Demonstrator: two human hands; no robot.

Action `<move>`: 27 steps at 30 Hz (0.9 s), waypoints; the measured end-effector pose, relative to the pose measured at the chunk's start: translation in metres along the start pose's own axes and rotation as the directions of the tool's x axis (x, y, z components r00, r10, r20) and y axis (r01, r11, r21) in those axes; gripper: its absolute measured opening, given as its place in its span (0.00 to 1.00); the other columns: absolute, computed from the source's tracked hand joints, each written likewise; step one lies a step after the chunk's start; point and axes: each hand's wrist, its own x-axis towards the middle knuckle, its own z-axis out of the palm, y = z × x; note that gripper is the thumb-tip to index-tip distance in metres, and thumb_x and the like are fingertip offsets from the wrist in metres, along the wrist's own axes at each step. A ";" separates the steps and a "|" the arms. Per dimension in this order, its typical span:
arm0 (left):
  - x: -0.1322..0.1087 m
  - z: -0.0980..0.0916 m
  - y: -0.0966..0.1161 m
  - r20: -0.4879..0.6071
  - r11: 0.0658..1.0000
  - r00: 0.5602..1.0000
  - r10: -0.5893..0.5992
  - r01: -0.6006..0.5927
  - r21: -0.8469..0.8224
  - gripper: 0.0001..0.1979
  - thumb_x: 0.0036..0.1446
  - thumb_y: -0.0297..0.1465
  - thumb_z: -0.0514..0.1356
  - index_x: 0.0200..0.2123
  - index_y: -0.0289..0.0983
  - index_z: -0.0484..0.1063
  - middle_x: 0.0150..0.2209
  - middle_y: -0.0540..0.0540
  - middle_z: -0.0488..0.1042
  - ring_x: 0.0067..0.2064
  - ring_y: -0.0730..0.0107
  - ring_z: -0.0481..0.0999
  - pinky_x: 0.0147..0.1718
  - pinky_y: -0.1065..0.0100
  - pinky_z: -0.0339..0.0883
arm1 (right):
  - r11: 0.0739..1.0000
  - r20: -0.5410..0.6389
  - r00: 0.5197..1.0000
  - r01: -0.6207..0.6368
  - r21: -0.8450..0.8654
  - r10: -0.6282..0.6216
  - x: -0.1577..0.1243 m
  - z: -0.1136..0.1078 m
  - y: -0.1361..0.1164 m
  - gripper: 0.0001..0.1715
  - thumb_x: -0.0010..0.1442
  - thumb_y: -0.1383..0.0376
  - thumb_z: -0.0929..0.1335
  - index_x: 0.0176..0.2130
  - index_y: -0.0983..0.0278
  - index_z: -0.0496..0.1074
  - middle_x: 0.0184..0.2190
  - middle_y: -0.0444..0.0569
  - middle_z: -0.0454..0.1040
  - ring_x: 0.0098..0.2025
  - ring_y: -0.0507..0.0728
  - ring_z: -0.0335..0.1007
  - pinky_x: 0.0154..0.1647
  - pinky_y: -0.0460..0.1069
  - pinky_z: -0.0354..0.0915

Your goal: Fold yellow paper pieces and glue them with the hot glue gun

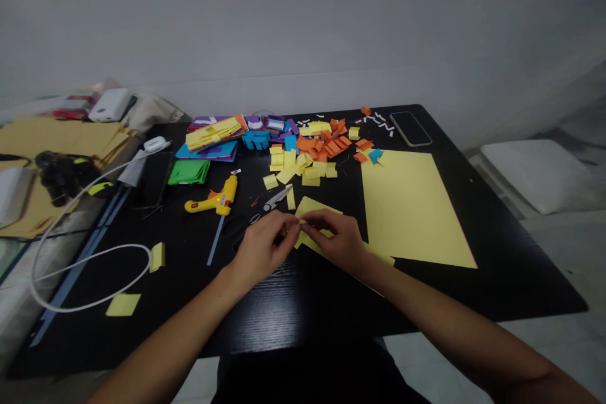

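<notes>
Left hand (265, 241) and right hand (337, 237) meet at the fingertips, pinching a small yellow slip (302, 221) between them, equally near both; its long axis is hidden. Yellow paper (318, 204) lies beneath the right hand, scissors (276, 199) just beyond the left. Rightward lies a yellow sheet (411, 208). Table (269, 312) surface spreads from wrists to near edge.
</notes>
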 end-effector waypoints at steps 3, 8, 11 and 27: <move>0.000 0.001 0.000 -0.007 1.000 1.000 -0.023 0.023 0.013 0.02 0.67 0.26 0.61 0.41 0.35 0.74 0.30 0.51 0.73 0.30 0.74 0.74 0.30 0.73 0.68 | 1.000 -0.005 1.000 0.006 -0.009 -0.006 0.000 0.000 0.000 0.10 0.62 0.65 0.74 0.45 0.62 0.81 0.38 0.50 0.86 0.37 0.57 0.85 0.40 0.48 0.80; 0.000 0.003 0.002 -0.024 0.999 0.999 -0.037 0.037 0.006 0.01 0.66 0.26 0.61 0.40 0.35 0.73 0.31 0.50 0.74 0.30 0.74 0.75 0.31 0.73 0.69 | 0.998 0.022 0.999 0.042 -0.050 -0.041 0.000 -0.001 -0.003 0.07 0.64 0.65 0.73 0.43 0.61 0.83 0.39 0.49 0.86 0.38 0.56 0.85 0.40 0.48 0.80; 0.000 0.001 0.004 -0.025 0.998 0.998 -0.052 0.051 -0.025 0.01 0.65 0.27 0.62 0.40 0.36 0.74 0.29 0.51 0.73 0.29 0.74 0.74 0.31 0.73 0.69 | 0.999 0.044 0.999 0.023 -0.030 -0.022 -0.001 -0.001 -0.004 0.07 0.64 0.64 0.73 0.42 0.60 0.83 0.39 0.49 0.86 0.39 0.57 0.84 0.40 0.48 0.79; 0.011 -0.006 -0.005 0.358 0.695 0.857 -0.371 0.512 -0.504 0.12 0.66 0.39 0.62 0.36 0.36 0.75 0.23 0.51 0.73 0.26 0.70 0.74 0.27 0.69 0.71 | 0.944 0.118 0.968 -0.244 0.222 0.222 0.009 -0.007 -0.005 0.08 0.59 0.61 0.76 0.39 0.60 0.85 0.36 0.48 0.86 0.39 0.57 0.83 0.42 0.51 0.78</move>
